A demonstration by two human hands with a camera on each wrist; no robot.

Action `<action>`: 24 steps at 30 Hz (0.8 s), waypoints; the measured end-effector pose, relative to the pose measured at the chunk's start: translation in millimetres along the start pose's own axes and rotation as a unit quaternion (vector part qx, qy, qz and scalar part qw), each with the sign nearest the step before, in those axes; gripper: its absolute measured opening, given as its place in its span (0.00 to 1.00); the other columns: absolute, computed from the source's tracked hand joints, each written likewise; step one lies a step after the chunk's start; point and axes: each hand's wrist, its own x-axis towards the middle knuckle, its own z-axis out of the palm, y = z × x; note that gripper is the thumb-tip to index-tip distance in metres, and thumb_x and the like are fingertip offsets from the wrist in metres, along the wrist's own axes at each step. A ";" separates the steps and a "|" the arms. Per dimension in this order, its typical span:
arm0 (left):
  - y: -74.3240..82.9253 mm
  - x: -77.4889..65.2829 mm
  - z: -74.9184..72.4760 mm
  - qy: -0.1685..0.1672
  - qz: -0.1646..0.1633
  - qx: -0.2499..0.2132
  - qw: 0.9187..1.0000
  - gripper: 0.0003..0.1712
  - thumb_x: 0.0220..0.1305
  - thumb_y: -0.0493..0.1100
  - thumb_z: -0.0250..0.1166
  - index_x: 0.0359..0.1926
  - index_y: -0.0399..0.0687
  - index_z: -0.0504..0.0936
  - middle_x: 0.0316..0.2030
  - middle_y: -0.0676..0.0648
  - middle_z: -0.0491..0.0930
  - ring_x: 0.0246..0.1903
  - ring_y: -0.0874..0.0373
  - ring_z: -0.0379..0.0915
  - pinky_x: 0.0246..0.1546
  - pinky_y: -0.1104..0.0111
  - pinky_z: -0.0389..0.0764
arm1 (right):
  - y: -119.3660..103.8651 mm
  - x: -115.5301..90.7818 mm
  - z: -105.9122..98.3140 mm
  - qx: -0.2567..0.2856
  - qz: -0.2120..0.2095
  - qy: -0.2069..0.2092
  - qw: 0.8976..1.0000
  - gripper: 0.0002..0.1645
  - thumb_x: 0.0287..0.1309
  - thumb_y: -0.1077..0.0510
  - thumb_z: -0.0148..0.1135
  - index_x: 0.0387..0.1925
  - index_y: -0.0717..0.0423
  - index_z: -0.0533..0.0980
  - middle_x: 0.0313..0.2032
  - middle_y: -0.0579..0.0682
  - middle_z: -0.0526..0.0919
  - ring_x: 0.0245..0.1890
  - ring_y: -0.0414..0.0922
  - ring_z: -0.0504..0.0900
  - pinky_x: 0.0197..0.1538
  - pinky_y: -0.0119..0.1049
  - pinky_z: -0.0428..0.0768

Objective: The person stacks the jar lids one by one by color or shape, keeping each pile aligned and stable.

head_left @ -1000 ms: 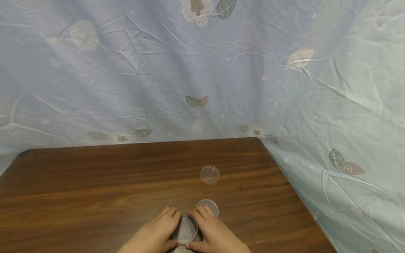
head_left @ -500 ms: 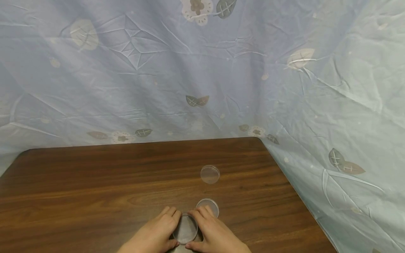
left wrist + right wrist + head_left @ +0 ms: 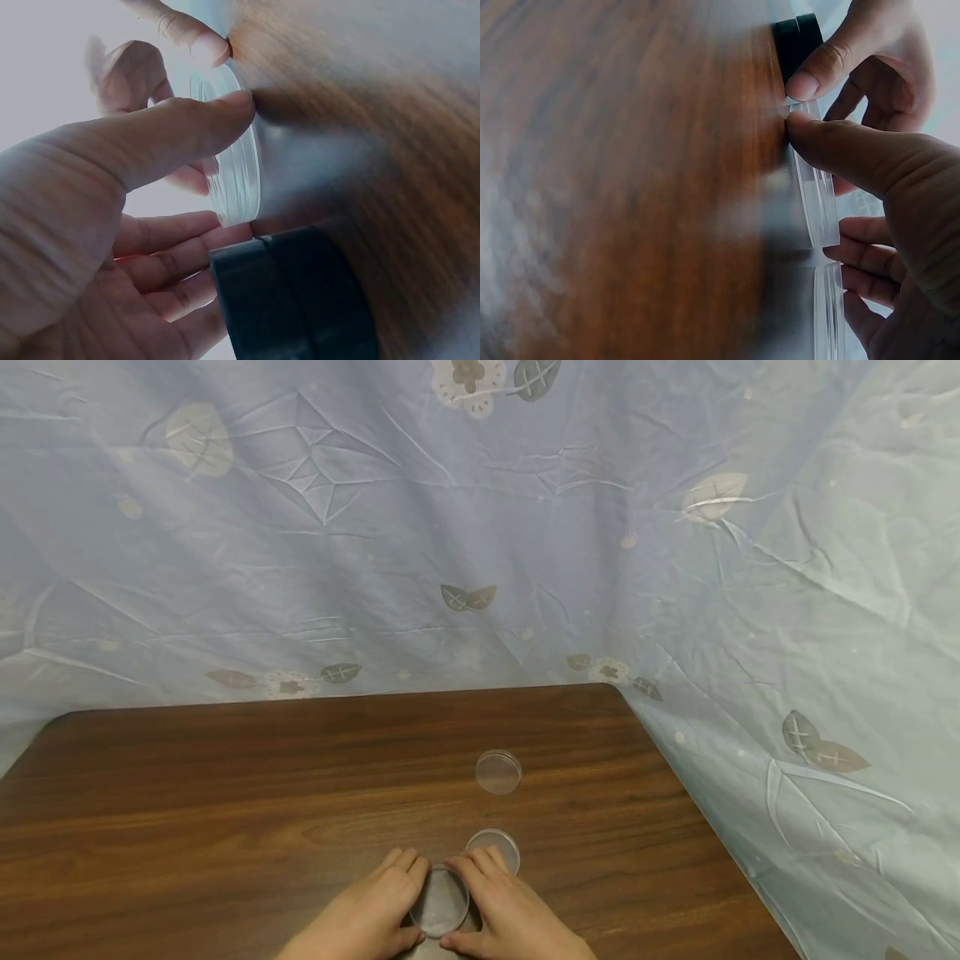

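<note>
Both hands hold one clear, round petri dish [image 3: 439, 906] at the near edge of the view, low over the wooden table. My left hand [image 3: 375, 902] grips its left side, thumb [image 3: 217, 116] at the near rim and fingers at the far side. My right hand [image 3: 502, 906] grips the right side the same way, its thumb [image 3: 817, 135] near the other thumb. Just beyond the right fingers lies a second clear dish [image 3: 501, 845], partly covered by them. A black cylindrical thing [image 3: 292, 296] stands beside the left fingers; the left hand hides it in the head view.
Another clear round dish [image 3: 498, 772] lies farther back on the brown wooden table [image 3: 225, 810]. A pale blue cloth with leaf and flower prints [image 3: 375, 543] hangs behind the table and along its right side.
</note>
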 end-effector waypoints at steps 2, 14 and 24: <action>-0.1 0.3 0.3 0.000 0.001 0.002 1.000 0.36 0.50 0.47 0.83 0.56 0.37 0.79 0.52 0.43 0.82 0.52 0.48 0.80 0.50 0.58 0.88 | 0.3 -0.2 0.1 -0.003 -0.002 0.004 1.000 0.47 0.61 0.32 0.70 0.71 0.55 0.69 0.61 0.43 0.77 0.60 0.40 0.73 0.59 0.34 0.84; 1.9 0.4 -0.4 0.025 0.009 0.004 1.000 0.41 0.54 0.62 0.79 0.57 0.36 0.79 0.53 0.44 0.80 0.54 0.49 0.78 0.49 0.59 0.88 | 0.7 -2.9 -2.1 -0.011 0.000 0.026 1.000 0.49 0.61 0.28 0.68 0.71 0.54 0.68 0.62 0.42 0.76 0.62 0.39 0.73 0.63 0.37 0.84; 7.8 9.7 -10.7 0.043 0.020 0.018 0.999 0.40 0.58 0.60 0.77 0.61 0.38 0.78 0.58 0.42 0.80 0.60 0.46 0.78 0.55 0.54 0.87 | 5.4 -1.9 -12.1 -0.006 -0.037 0.058 0.998 0.47 0.59 0.33 0.73 0.71 0.53 0.68 0.60 0.45 0.75 0.61 0.39 0.72 0.62 0.35 0.83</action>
